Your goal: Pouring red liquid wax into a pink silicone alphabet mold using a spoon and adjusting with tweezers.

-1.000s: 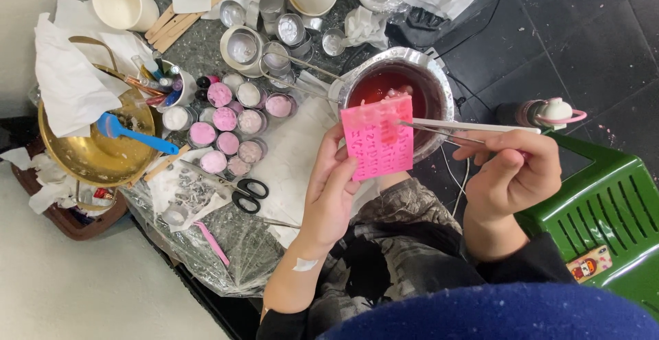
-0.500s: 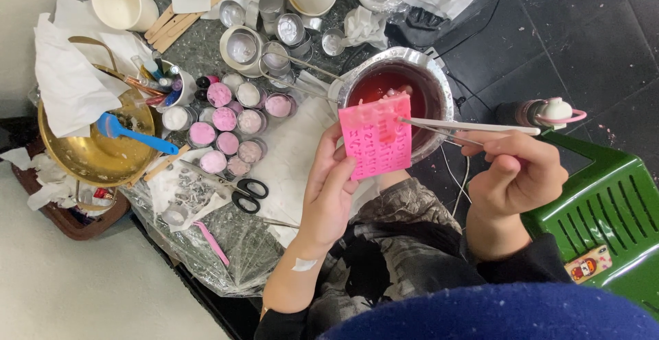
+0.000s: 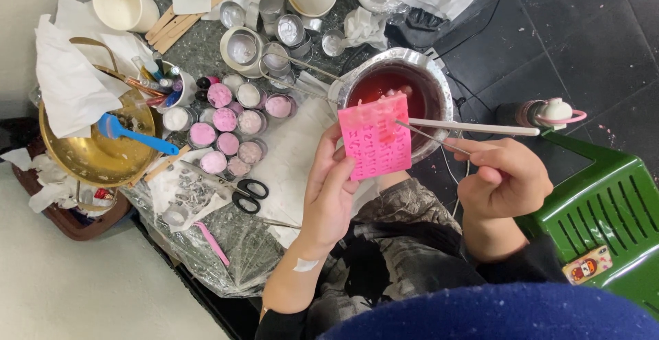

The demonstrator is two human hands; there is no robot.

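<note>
My left hand (image 3: 331, 192) holds a pink silicone mould (image 3: 375, 137) upright by its lower left edge, over the near rim of a metal pot (image 3: 435, 87) of dark red liquid. My right hand (image 3: 504, 176) grips a thin metal pick (image 3: 427, 134) whose tip touches the mould's face. A white stick (image 3: 473, 127) lies across the pot's rim, just above that hand. Left of the mould stand several small round tins (image 3: 230, 123) filled with pink and white wax.
Black scissors (image 3: 241, 190) lie on the plastic-covered table. A brass bowl (image 3: 82, 161) with a blue spatula (image 3: 134, 135) sits at the left, paper cups (image 3: 123, 3) and empty tins at the back. A green plastic crate (image 3: 604, 209) is at the right.
The mould has tilted slightly and the pick tip has shifted a little across its face. Both hands stay in nearly the same place.
</note>
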